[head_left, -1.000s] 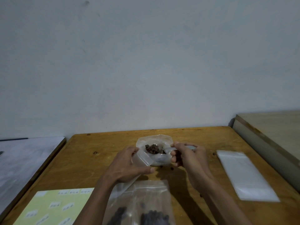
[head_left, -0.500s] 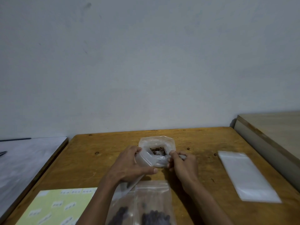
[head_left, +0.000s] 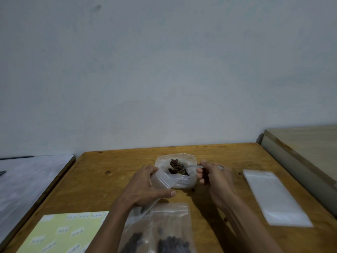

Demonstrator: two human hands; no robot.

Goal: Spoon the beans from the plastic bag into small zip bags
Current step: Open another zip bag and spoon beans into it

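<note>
Head view: person seated at a wooden table (head_left: pixel 113 181), both bare hands at work mid-table, pale wall behind.
Change since earlier frames: right hand (head_left: pixel 213 177) has drawn back to the right of the plastic bag (head_left: pixel 176 170); half a second ago it sat lower, at the bag's near rim. Bag mouth now gapes wider, more beans (head_left: pixel 176 168) exposed. Left hand (head_left: pixel 145 187) has hardly shifted.
Left grip: fingers curled over, thumb stretched out flat toward the right; together they clamp an empty small zip bag (head_left: pixel 160 179) with its open mouth pointing at the plastic bag. That zip bag trails down under the palm toward the near edge.
Right grip: fingers curled tight around a thin pale handle, apparently a spoon (head_left: pixel 189 168); its far end reaches left into the bag over the beans. Bowl of the spoon hard to make out.
Plastic bag: on the table centre, between the two hands, touching the left hand's zip bag.
Filled zip bags (head_left: pixel 169 232): two lying near the bottom edge, dark beans inside, partly under the left forearm.
Spare zip bags (head_left: pixel 275 198): flat clear stack, right side of the table, apart from the hands.
Label sheet (head_left: pixel 63 232): pale yellow, near left corner, small white stickers on it.
Stray bean (head_left: pixel 192 189): dark speck just near of the plastic bag.
</note>
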